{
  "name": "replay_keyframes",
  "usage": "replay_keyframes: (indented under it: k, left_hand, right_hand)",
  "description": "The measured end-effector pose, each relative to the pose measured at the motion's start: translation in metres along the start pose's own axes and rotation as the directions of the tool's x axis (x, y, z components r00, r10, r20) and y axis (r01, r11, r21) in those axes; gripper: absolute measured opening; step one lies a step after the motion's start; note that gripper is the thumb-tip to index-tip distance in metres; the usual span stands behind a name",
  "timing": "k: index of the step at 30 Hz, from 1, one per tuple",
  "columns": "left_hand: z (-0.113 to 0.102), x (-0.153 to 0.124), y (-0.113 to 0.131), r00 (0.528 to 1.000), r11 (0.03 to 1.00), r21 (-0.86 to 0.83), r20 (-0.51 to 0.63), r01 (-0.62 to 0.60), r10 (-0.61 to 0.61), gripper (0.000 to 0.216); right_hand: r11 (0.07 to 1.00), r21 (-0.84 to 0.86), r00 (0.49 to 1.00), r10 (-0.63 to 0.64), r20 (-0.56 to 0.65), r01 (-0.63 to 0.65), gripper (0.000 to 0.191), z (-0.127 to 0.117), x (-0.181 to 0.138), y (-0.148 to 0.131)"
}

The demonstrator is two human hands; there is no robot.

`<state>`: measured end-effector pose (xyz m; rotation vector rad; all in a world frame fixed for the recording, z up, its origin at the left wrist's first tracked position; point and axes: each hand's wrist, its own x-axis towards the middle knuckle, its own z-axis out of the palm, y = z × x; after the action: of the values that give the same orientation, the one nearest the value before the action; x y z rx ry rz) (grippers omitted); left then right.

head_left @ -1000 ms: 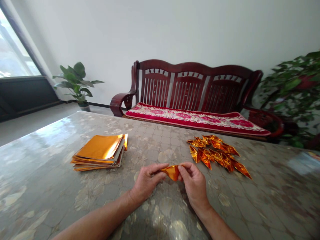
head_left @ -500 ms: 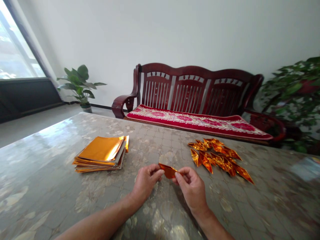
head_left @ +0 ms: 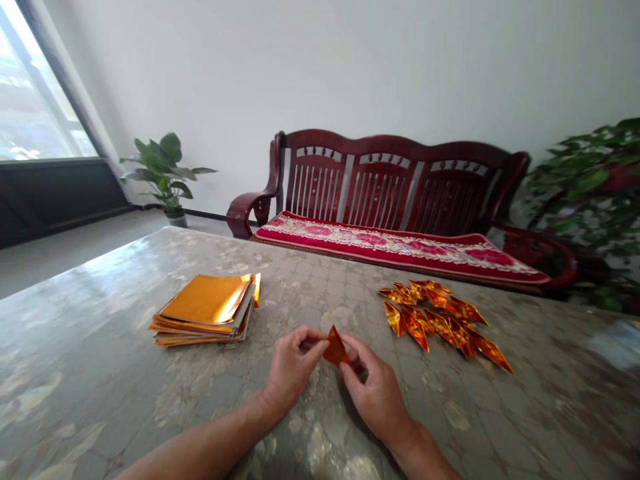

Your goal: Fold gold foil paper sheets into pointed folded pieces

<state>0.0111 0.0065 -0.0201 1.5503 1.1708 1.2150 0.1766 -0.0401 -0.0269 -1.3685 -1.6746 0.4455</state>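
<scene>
A small folded piece of orange-gold foil paper [head_left: 335, 347] is held between my two hands, one pointed corner standing up. My left hand [head_left: 296, 360] pinches its left side between thumb and fingers. On its right side, the thumb and fingers of my right hand [head_left: 376, 385] are closed on the lower edge. To the left lies a stack of square gold foil sheets [head_left: 203, 300], some showing grey undersides. Several folded, pointed gold foil pieces [head_left: 440, 317] lie in a cluster to the right of my right hand.
The table [head_left: 210, 413] has a shiny, floral-patterned cover. Beyond it stands a dark red wooden bench [head_left: 380, 173] with a red floral seat cover [head_left: 400, 247]. A clear plastic item [head_left: 617, 343] lies at the right edge. Potted plants [head_left: 167, 170] flank the bench.
The foil piece has turned from lying lengthwise between my hands to having a point upward. My right hand has moved slightly left, closer to my left hand.
</scene>
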Motion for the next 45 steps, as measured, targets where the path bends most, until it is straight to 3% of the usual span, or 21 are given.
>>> replay_keyframes:
  k: [12,25,45]
  left_hand:
    - [0.0014,0.0001,0.0001,0.998,0.998,0.021,0.025,-0.054,0.054,0.015]
    - [-0.0024,0.0021,0.0003,0.985,0.988,-0.095,0.112,-0.121,0.131,0.021]
    - [-0.0023,0.0011,-0.0023,0.977,0.947,-0.318,0.181,-0.049,0.111,0.023]
  right_hand:
    - [0.984,-0.108,0.990,-0.133,0.054,0.138,0.058,0.0010,-0.0041,-0.0010]
    - [0.990,-0.074,0.991,-0.110,0.081,0.116,0.059,0.0011,-0.0073,-0.0013]
    - [0.989,0.109,0.981,-0.115,0.154,0.099,0.061,0.0004,-0.0074,-0.0057]
